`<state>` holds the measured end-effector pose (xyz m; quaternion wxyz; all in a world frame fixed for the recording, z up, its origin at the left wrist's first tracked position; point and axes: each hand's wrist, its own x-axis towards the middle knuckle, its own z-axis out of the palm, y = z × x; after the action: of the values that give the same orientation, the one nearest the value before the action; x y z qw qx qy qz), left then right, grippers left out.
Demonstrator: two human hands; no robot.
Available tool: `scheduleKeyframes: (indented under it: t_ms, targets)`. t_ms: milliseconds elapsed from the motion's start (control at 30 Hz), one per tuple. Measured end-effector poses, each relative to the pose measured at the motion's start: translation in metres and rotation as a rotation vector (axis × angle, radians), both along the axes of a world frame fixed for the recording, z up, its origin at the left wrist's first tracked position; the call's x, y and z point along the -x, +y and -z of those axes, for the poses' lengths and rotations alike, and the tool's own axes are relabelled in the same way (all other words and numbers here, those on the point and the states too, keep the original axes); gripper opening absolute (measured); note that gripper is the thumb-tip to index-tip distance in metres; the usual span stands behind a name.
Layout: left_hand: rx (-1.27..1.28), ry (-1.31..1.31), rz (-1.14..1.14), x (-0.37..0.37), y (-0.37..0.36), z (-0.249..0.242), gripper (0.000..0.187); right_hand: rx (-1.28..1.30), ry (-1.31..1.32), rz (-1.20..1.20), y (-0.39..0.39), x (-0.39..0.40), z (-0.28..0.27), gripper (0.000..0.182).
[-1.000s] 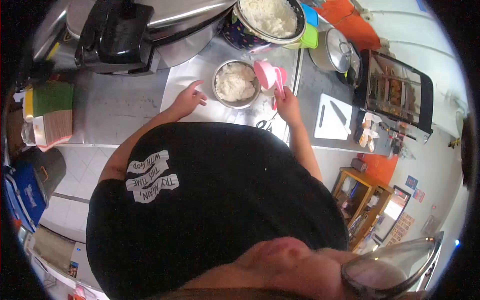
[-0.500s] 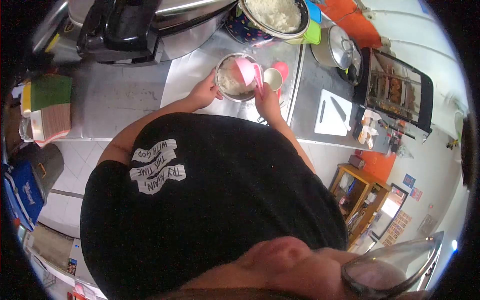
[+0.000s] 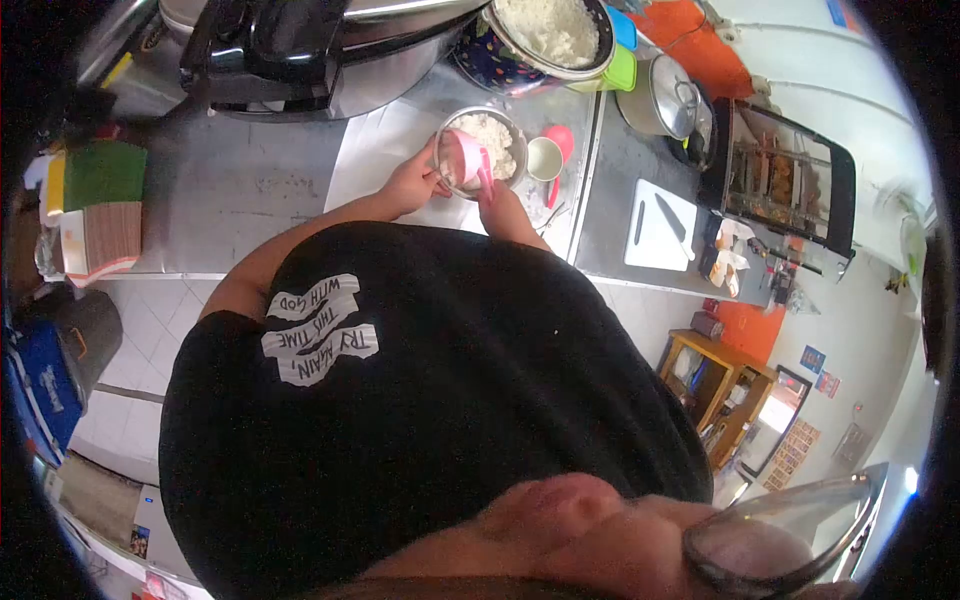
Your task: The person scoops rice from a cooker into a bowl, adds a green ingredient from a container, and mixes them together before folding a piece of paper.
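Note:
My left hand (image 3: 412, 182) is closed on the left rim of a round metal bowl (image 3: 522, 150) on the counter. White rice (image 3: 493, 135) shows inside the bowl. A pink scoop (image 3: 462, 157) sits in the bowl's left side, over the rice, its cup partly facing away. My right hand (image 3: 505, 212) is wrapped round the scoop's handle at the bowl's near edge. Just right of the bowl stand a white cup (image 3: 544, 160) and a pinkish-red round piece (image 3: 560, 140). Behind the bowl is a dark patterned pot (image 3: 480, 60) filled with rice.
A large black-and-silver cooker (image 3: 390, 65) stands at the back left. On the right are a lidded metal pot (image 3: 655, 97), a white cutting board (image 3: 655, 250) with knives, and a glass display case (image 3: 785, 175). Boxes (image 3: 105, 235) lie at the left end.
My right hand has moved left with the pink scoop, which now sits at the bowl's left side. More rice shows on the right. My left hand still grips the bowl.

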<state>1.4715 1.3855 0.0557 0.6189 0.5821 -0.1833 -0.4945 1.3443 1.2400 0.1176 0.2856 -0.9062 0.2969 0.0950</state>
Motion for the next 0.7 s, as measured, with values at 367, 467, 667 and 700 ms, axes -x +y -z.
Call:
scheduleKeyframes:
  t_ms: [367,467,667,700]
  targets:
    - [-0.061,0.004,0.079,-0.007,0.004,-0.003,0.065,-1.308,0.233,0.311,-0.081,-0.005,-0.034,0.018]
    - [-0.097,0.044,0.094,-0.013,0.011,-0.001,0.065,-1.269,0.141,0.303,-0.095,0.012,-0.045,0.015]
    - [-0.183,0.029,0.069,-0.023,0.029,-0.026,0.064,-1.278,0.095,0.426,-0.102,0.035,-0.055,0.015]
    - [-0.205,-0.001,0.071,-0.024,0.034,-0.026,0.064,-1.322,0.066,0.443,-0.101,0.035,-0.061,0.015]
